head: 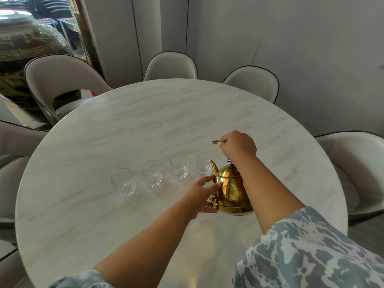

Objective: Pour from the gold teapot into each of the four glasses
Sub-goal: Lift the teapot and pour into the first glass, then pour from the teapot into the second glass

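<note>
The gold teapot (230, 191) stands on the round marble table (145, 121), its spout pointing up-left toward the nearest glass. My right hand (239, 145) is closed around the teapot's thin wire handle, raised above the lid. My left hand (202, 193) rests against the teapot's left side, fingers spread on its body and base. Several clear glasses stand in a row to the left: one by the spout (203, 166), then a second (179, 166), a third (151, 172) and the farthest left (123, 181). All look empty.
Padded grey chairs ring the table: at the back left (62, 80), back middle (170, 65), back right (253, 84) and right (353, 163). A large dark patterned jar (25, 48) stands beyond the left chairs.
</note>
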Demonstrator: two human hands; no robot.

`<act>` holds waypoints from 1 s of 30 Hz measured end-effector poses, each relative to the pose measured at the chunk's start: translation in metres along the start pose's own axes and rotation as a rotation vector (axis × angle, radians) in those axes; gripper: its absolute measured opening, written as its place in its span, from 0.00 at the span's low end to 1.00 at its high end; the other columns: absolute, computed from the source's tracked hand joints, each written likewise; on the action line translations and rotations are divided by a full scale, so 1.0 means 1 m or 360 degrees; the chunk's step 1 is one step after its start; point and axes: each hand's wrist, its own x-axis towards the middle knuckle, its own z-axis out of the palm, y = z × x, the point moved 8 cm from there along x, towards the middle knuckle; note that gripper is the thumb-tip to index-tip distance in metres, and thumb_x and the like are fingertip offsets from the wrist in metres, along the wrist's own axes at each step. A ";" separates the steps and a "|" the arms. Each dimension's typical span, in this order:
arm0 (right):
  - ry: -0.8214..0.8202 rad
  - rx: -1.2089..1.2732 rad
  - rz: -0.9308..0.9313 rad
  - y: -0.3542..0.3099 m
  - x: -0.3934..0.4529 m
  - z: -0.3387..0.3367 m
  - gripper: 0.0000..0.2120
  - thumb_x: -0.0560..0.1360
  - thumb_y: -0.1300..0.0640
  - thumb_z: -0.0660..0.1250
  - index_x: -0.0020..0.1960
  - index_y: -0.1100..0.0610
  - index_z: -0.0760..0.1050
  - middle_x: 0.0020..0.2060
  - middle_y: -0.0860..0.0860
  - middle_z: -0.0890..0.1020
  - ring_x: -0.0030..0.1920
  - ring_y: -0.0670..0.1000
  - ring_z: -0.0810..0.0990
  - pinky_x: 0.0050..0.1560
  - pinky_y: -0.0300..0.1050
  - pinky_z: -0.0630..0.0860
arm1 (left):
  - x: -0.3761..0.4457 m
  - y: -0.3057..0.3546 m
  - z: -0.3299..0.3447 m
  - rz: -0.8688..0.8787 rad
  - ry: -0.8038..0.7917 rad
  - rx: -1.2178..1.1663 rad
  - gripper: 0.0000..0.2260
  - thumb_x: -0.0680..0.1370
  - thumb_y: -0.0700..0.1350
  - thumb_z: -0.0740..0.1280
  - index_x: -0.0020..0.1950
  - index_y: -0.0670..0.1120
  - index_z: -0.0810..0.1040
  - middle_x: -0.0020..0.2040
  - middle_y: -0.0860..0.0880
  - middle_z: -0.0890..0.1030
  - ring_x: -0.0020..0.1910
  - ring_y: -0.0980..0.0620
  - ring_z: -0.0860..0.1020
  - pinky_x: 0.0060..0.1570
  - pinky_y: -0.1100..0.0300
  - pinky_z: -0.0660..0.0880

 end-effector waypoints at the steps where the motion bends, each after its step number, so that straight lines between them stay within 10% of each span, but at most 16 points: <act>1: 0.0025 0.0039 -0.0005 0.002 -0.003 0.000 0.12 0.80 0.57 0.64 0.59 0.53 0.83 0.48 0.53 0.86 0.47 0.55 0.84 0.40 0.43 0.78 | 0.001 -0.001 -0.001 0.0011 0.0000 0.0005 0.23 0.76 0.50 0.71 0.71 0.54 0.72 0.53 0.42 0.81 0.47 0.41 0.84 0.50 0.46 0.83; 30: 0.0108 0.0360 -0.0255 -0.075 -0.042 0.008 0.15 0.80 0.53 0.65 0.65 0.52 0.80 0.59 0.53 0.84 0.58 0.55 0.82 0.52 0.46 0.79 | -0.031 -0.011 -0.076 0.0185 0.0325 -0.0032 0.25 0.75 0.54 0.72 0.71 0.59 0.71 0.57 0.46 0.83 0.61 0.45 0.78 0.61 0.41 0.75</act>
